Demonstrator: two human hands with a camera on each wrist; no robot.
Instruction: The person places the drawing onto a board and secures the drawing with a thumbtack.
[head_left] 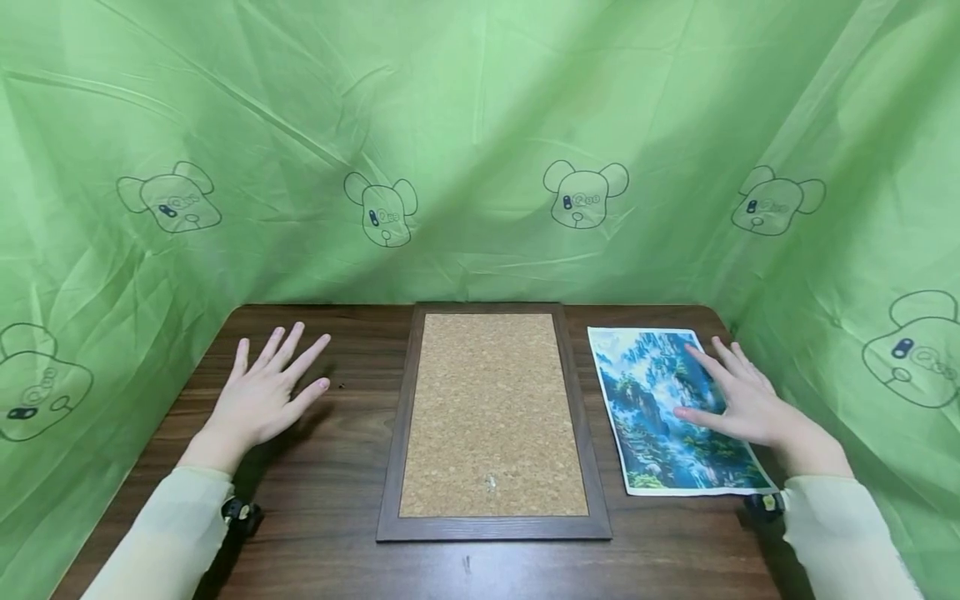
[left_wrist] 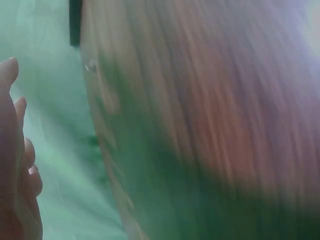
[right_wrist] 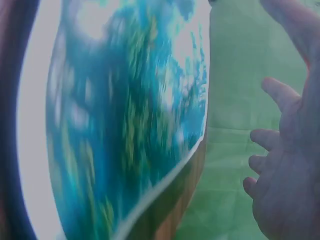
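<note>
My left hand (head_left: pixel 262 400) hovers over the left side of the wooden table, palm down with its fingers spread, holding nothing. In the left wrist view its fingers (left_wrist: pixel 31 155) show at the left edge. My right hand (head_left: pixel 750 404), fingers also spread, is above the right edge of a printed landscape picture (head_left: pixel 652 408) with blue mountains and mist. The right wrist view has that hand (right_wrist: pixel 285 150) at its right side, apart from the white-bordered sheet (right_wrist: pixel 37 140). Between the hands lies a cork board (head_left: pixel 495 408) in a dark brown frame (head_left: pixel 495 528).
The dark wooden table (head_left: pixel 322 492) has rounded far corners. Green cloth (head_left: pixel 480 100) printed with mouse-like heads hangs behind it and along both sides. A small pale mark (head_left: pixel 491 482) shows low on the cork. Each wrist wears a small black device.
</note>
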